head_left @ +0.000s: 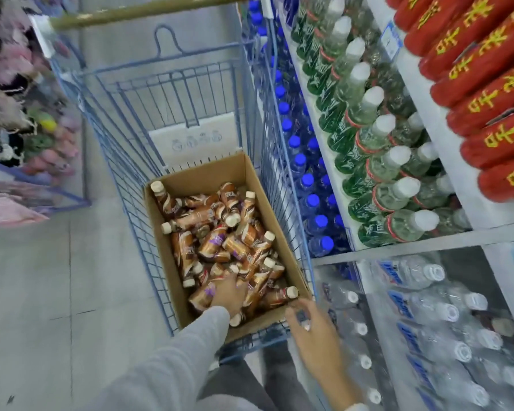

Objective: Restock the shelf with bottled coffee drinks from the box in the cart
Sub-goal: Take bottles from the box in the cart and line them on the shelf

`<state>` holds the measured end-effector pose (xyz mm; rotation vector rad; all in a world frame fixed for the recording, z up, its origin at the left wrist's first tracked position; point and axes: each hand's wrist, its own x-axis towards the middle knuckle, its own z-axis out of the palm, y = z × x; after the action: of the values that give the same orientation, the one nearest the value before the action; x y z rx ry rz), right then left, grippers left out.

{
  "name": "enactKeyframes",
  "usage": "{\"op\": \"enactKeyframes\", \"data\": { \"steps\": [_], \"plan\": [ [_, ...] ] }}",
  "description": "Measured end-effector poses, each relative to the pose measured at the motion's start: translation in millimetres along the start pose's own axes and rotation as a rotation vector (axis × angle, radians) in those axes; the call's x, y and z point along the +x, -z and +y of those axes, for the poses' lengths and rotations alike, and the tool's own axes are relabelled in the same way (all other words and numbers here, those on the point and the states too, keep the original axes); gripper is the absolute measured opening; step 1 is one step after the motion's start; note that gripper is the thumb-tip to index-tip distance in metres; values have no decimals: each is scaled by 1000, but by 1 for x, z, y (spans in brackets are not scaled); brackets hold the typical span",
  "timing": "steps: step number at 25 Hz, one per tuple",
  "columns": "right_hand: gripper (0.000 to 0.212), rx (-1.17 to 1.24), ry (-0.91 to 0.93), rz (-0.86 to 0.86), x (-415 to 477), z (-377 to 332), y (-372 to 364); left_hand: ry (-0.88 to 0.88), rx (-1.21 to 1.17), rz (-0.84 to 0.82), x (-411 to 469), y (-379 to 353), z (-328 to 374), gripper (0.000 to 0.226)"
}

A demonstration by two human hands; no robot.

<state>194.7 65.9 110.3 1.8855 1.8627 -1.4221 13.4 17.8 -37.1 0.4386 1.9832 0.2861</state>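
While the open brown cardboard box (208, 176) remains heaped with brown-labelled coffee bottles (220, 238), left hand (229, 293) reaches in, grip unclear; right hand (315, 330) hovers spread.

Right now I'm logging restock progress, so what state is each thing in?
Cardboard box: open, upright in the cart, part full.
Coffee bottles: capped, lying jumbled in the box.
Left hand: down in the box among the bottles; grip hidden.
Right hand: at the box's near corner, fingers curled, nothing seen held.
Cart: parked beside the shelves.
Blue-capped bottles: upright, capped, rows full.
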Motion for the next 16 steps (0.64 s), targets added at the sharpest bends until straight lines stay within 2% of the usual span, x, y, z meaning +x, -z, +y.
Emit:
{"op": "enactKeyframes", "data": {
  "steps": [3, 8, 10, 13, 16],
  "plan": [
    [37, -3, -34, -12, 8, 9, -2, -23, 2, 28, 36, -13, 17, 44],
    [31, 27, -97, -77, 14, 22, -7, -50, 134, -13, 93, -30, 30, 62],
    [37, 73, -123, -111, 19, 27, -13, -26, 165, -35, 106, -33, 24, 67],
    [46, 63, -122, -147, 26, 27, -17, -68, 285, -9, 105, -32, 17, 60],
    [52, -5, -116, -179, 31, 16, -18, -83, 222, 20, 102, -28, 16, 53]
  ]
}}
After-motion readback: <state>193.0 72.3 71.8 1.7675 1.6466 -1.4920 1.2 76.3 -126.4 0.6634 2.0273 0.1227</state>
